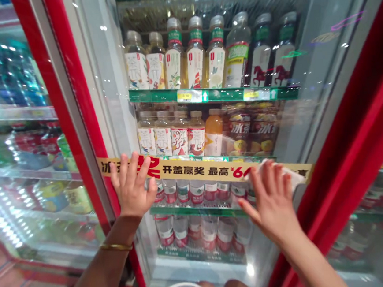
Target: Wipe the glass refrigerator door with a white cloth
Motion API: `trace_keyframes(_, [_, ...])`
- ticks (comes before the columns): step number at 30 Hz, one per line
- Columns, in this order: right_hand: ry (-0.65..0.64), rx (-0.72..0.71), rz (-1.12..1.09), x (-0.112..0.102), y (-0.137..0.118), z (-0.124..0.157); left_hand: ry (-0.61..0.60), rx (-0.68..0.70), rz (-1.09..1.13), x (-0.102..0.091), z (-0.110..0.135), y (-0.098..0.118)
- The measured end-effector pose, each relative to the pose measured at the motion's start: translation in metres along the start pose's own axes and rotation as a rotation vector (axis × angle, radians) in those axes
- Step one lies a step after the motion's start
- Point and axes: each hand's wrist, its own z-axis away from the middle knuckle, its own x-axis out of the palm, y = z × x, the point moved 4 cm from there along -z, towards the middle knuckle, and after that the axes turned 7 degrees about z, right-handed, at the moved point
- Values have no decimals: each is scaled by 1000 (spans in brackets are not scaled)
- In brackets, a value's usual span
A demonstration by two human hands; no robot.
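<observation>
Across glass door (194,267): printed strip (196,169), long axis side to side, dipping slightly rightward. White cloth (295,177) at strip's right end, beneath right hand (272,201), grip wide; left hand (133,190) well apart, grip wide, over strip's left end.

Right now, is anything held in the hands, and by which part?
The right hand lies over the left and middle of a white cloth, seemingly pressing rather than gripping it. The left hand, spread open, holds nothing.
</observation>
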Motion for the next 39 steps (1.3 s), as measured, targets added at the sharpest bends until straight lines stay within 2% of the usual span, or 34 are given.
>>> trace_keyframes(2, [-3,208,-19,-3,26,-31,-3,-8,-2,0,0,0])
trace_keyframes(4, [26,283,-29,-6,23,-57,-2,-12,-6,0,0,-1])
trace_keyframes(5, [34,265,-31,-6,11,-64,-1,-12,-10,-1,0,-1])
trace_keyframes(7, [26,131,-39,-4,-28,-57,5,-9,-18,-1,0,-1])
trace_keyframes(9, [19,-63,-44,0,-63,-31,9,-5,-23,0,1,0])
trace_keyframes(10, [26,-138,-40,1,-70,-17,10,-2,-24,0,1,0])
trace_keyframes(11, [33,-173,-31,1,-69,-6,8,-1,-22,0,1,0])
trace_keyframes(13, [37,-100,-16,-2,-41,-4,-2,-8,-19,1,2,-1])
trace_keyframes(16, [31,209,-25,-11,13,-48,-8,-29,-12,1,3,-2])
trace_keyframes(17, [44,288,-31,-15,20,-66,-7,-35,-8,1,3,-2])
trace_keyframes(19, [68,317,-38,-18,6,-92,-8,-42,6,1,3,-2])
trace_keyframes(21, [71,162,-41,-15,-36,-92,-7,-37,13,1,2,-2])
trace_keyframes(23, [63,-81,-39,-7,-81,-64,0,-23,12,0,1,0])
trace_keyframes(25, [67,-240,-32,-1,-98,-29,9,-13,8,0,0,1])
trace_keyframes(26, [70,-248,-31,0,-91,-17,10,-10,6,0,0,2])
trace_keyframes(28, [70,-118,-33,-2,-56,-19,8,-4,2,0,0,2])
trace_keyframes(31, [68,185,-42,-11,-4,-65,11,2,-7,0,0,2])
trace_keyframes(33, [86,243,-52,-15,-5,-93,12,-6,-14,0,0,2])
trace_keyframes(35, [93,126,-66,-13,-35,-99,6,-10,-17,0,1,1])
trace_keyframes(37, [78,-109,-82,-8,-73,-80,2,-13,-23,1,1,1])
trace_keyframes(39, [60,-289,-94,-4,-91,-51,2,-15,-31,1,1,1])
